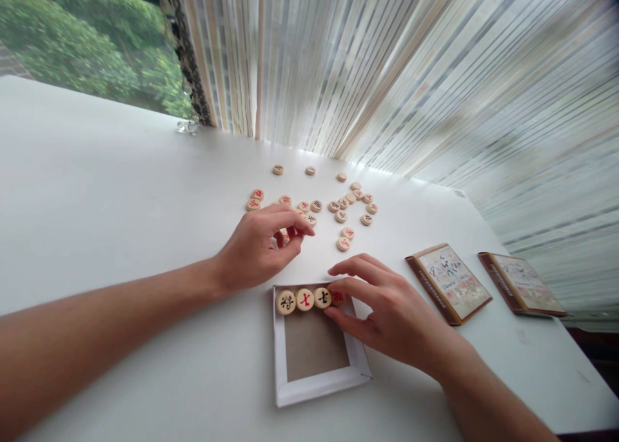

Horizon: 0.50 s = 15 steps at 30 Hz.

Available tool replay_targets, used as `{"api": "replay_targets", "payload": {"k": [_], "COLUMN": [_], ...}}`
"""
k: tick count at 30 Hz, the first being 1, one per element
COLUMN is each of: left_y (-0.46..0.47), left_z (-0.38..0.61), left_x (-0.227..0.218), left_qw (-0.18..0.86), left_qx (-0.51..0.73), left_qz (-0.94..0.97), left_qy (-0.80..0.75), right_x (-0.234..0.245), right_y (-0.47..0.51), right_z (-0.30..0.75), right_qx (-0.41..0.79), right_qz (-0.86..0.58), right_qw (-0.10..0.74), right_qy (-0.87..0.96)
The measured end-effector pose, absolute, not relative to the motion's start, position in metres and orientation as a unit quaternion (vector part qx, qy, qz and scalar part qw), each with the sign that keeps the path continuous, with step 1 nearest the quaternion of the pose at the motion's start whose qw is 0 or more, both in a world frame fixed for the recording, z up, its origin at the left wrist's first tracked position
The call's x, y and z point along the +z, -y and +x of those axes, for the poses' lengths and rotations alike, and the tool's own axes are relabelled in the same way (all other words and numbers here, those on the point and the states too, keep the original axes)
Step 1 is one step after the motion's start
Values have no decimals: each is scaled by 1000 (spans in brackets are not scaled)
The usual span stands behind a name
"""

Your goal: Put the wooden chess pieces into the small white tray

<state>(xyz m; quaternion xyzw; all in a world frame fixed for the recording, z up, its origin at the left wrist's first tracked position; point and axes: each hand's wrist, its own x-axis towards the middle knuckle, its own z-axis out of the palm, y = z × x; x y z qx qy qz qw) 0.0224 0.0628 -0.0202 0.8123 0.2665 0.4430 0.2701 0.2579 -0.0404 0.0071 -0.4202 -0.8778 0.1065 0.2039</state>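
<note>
Round wooden xiangqi pieces [309,203] with red or black characters lie scattered on the white table [120,171]. My left hand [256,248] is curled around one such piece [285,236], which is partly hidden by my fingers. A white card tray with a brown base [319,387] stands in front of the scattered pieces. Three pieces sit in a row along its far side. My right hand [382,306] has its fingertips on a fourth piece [337,297], at the right end of that row.
Two brown-edged illustrated booklets or boxes [449,284] lie to the right of the tray, the second [522,284] further right. A small glass object [187,127] sits at the far table edge. A striped curtain [387,74] and a window with trees [82,42] stand behind.
</note>
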Motion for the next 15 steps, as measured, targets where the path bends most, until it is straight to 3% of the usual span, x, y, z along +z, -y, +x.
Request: {"api": "replay_targets", "payload": {"k": [15], "left_y": [-63], "left_z": [23], "left_x": [-20], "left_qw": [276], "left_qx": [441], "left_qz": [812], "left_qy": [-265], "right_x": [6], "right_y": [47], "right_z": [221], "right_qx": [53], "right_qz": [-371], "right_qw": [292], "right_qy": [880]}}
